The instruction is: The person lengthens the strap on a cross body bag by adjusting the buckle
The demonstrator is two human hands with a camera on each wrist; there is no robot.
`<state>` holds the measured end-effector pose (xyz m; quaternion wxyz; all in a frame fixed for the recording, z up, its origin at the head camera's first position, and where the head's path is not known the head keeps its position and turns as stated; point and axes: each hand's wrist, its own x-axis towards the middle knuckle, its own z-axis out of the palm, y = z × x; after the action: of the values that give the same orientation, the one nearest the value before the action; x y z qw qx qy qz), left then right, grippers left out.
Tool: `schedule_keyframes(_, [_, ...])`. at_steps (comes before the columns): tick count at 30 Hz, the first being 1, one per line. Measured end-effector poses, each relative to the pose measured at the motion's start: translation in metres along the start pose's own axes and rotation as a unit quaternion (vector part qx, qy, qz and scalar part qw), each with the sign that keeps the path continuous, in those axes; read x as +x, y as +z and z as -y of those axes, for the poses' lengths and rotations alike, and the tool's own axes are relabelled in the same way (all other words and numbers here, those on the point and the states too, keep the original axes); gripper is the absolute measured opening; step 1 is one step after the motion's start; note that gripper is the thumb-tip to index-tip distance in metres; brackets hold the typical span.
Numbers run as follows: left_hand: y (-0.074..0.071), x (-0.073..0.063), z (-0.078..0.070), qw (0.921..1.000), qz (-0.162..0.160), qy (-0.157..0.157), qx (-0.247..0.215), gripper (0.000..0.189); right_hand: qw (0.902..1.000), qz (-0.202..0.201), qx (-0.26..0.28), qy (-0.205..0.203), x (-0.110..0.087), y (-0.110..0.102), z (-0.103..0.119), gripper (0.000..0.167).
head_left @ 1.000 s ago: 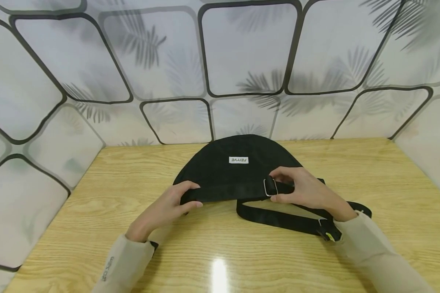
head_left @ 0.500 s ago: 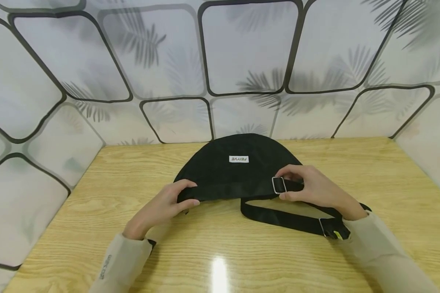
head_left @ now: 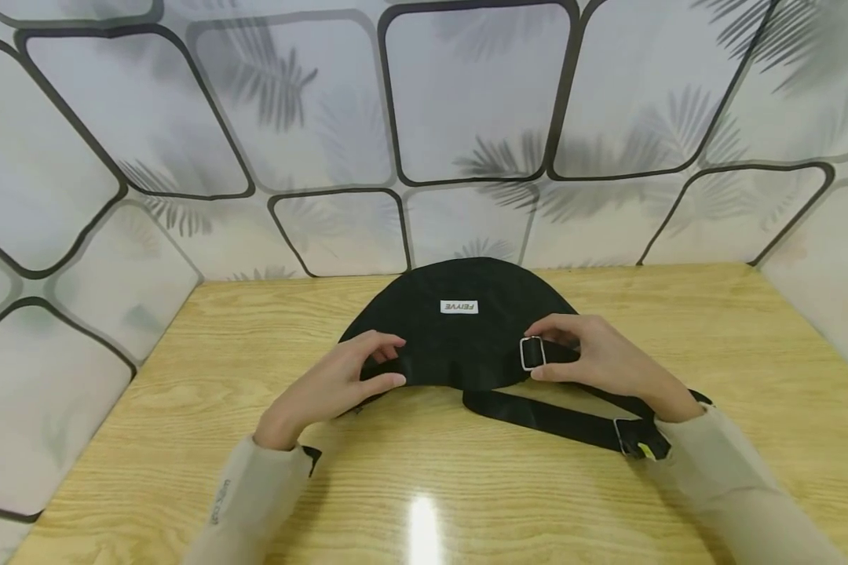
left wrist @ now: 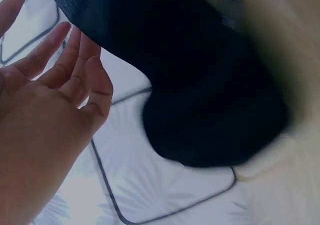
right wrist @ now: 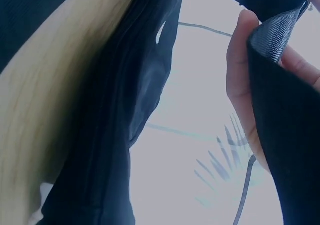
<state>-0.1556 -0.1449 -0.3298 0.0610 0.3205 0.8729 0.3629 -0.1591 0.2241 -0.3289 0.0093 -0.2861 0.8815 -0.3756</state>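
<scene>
A black half-round bag (head_left: pixel 452 337) lies on the wooden table, its small white label (head_left: pixel 459 307) upside down. My left hand (head_left: pixel 332 384) is at the bag's near left edge, thumb and forefinger apart. In the left wrist view its fingers (left wrist: pixel 65 75) are loosely extended beside the dark fabric. At the bag's right side, my right hand (head_left: pixel 601 357) pinches a black strap (head_left: pixel 561 351) just behind a square metal ring (head_left: pixel 532 354). The right wrist view shows fingers (right wrist: pixel 240 60) behind the folded strap.
A loop of the strap trails over the table (head_left: pixel 367 502) in front of the bag, with a dark buckle (head_left: pixel 636 438) by the right sleeve (head_left: pixel 721 463). Patterned panels (head_left: pixel 477 102) stand behind and at both sides of the table.
My left hand has let go of the bag's near edge band and shifted right; that edge now sags. The right hand moved right with the strap and ring, then slightly back left.
</scene>
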Motion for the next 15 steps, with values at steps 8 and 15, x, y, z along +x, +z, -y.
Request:
schedule_keyframes(8, [0.016, 0.028, -0.024, 0.9985, -0.007, 0.054, -0.006, 0.043, 0.9997, -0.001, 0.013, -0.019, 0.006, 0.003, 0.005, 0.036])
schedule_keyframes(15, [0.032, 0.05, -0.038, 0.9969, 0.02, 0.074, -0.014, 0.044, 0.9992, 0.005, 0.02, -0.035, 0.007, 0.007, 0.007, 0.036])
